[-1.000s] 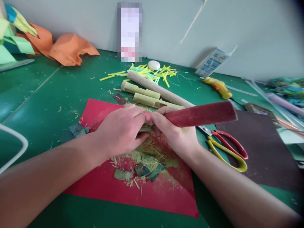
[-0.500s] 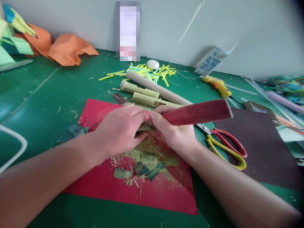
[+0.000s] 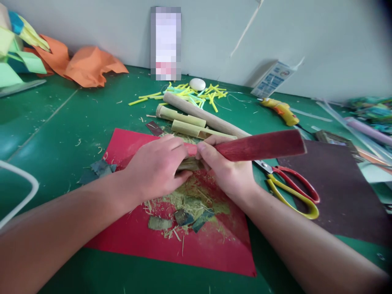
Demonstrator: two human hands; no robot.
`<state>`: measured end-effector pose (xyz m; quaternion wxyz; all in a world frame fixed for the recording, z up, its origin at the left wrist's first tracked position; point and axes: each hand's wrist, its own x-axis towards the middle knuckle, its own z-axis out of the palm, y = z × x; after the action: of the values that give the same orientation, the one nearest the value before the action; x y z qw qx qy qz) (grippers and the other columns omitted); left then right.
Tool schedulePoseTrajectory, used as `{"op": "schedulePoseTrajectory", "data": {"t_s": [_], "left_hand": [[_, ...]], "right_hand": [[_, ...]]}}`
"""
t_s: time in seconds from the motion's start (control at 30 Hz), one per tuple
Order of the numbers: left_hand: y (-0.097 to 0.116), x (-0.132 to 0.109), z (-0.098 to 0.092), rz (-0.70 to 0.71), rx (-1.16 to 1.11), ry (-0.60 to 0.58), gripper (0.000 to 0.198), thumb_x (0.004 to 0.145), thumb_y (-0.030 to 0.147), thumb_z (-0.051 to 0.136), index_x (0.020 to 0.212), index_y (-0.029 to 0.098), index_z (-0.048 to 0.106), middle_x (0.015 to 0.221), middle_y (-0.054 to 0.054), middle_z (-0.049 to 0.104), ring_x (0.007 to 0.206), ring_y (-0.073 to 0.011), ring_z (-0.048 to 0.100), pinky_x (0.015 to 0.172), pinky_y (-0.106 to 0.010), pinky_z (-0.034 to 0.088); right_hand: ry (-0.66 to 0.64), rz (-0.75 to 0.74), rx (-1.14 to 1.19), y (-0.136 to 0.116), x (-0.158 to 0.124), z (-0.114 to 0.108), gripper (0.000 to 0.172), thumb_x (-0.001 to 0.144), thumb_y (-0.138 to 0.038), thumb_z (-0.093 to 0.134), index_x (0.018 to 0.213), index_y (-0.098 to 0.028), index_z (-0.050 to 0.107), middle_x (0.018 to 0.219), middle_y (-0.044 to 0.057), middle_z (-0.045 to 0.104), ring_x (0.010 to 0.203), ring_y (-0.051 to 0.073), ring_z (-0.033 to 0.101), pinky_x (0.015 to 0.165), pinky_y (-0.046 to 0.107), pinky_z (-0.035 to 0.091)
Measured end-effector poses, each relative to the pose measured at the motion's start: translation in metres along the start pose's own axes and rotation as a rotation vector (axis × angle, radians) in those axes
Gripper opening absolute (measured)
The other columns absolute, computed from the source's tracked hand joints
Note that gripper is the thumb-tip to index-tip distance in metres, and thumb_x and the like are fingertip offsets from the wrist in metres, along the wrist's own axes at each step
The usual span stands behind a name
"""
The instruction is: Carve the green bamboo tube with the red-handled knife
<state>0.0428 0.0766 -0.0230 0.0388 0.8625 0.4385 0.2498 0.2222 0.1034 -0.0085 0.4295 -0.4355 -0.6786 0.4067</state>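
My left hand (image 3: 156, 167) is closed around a short bamboo piece (image 3: 190, 164), of which only a small part shows between my hands. My right hand (image 3: 228, 169) grips a long flat red strip (image 3: 260, 146) that sticks out to the right and lies across the bamboo piece. Both hands meet above a red paper sheet (image 3: 131, 232) on the green table. A pile of greenish bamboo shavings and dark scraps (image 3: 183, 210) lies on the sheet just below my hands.
Two cut bamboo sections (image 3: 183, 122) and a wooden rod (image 3: 205, 115) lie behind my hands. Red and yellow scissors (image 3: 290, 190) rest on the right beside a dark brown sheet (image 3: 343, 188). Yellow strips (image 3: 196, 94), a yellow cutter (image 3: 280, 110) and orange paper (image 3: 88, 65) sit farther back.
My hands and the red strip stay in nearly the same place, shifting only slightly over the bamboo piece. The view has dropped a little.
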Motion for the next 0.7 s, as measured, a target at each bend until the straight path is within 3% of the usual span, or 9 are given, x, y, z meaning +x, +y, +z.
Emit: {"op": "schedulePoseTrajectory", "data": {"t_s": [0.2, 0.4, 0.7], "left_hand": [[-0.0002, 0.0014, 0.0006, -0.016, 0.019, -0.016, 0.015, 0.087, 0.027, 0.064, 0.096, 0.015, 0.065, 0.091, -0.008, 0.067, 0.091, -0.0280, 0.063, 0.071, -0.040, 0.051], [-0.0002, 0.0015, 0.0001, -0.016, 0.003, -0.017, 0.015, 0.089, 0.029, 0.063, 0.096, 0.015, 0.064, 0.091, -0.008, 0.066, 0.089, -0.0265, 0.063, 0.071, -0.039, 0.050], [0.0002, 0.0016, -0.0015, -0.037, 0.009, -0.052, 0.016, 0.090, 0.030, 0.061, 0.094, 0.014, 0.064, 0.093, -0.010, 0.067, 0.091, -0.0270, 0.062, 0.074, -0.040, 0.052]], "right_hand": [[-0.022, -0.033, 0.025, 0.0008, -0.0006, 0.0021, 0.023, 0.081, -0.030, 0.068, 0.062, -0.019, 0.063, 0.060, -0.002, 0.059, 0.055, 0.010, 0.049, 0.054, 0.027, 0.041], [-0.023, -0.050, 0.014, 0.0010, 0.0004, 0.0023, 0.022, 0.082, -0.029, 0.067, 0.062, -0.020, 0.062, 0.058, -0.002, 0.055, 0.056, 0.012, 0.050, 0.056, 0.029, 0.044], [-0.068, -0.054, -0.039, 0.0018, 0.0006, 0.0009, 0.025, 0.082, -0.026, 0.062, 0.059, -0.019, 0.059, 0.054, -0.004, 0.052, 0.051, 0.009, 0.044, 0.051, 0.027, 0.037]]}}
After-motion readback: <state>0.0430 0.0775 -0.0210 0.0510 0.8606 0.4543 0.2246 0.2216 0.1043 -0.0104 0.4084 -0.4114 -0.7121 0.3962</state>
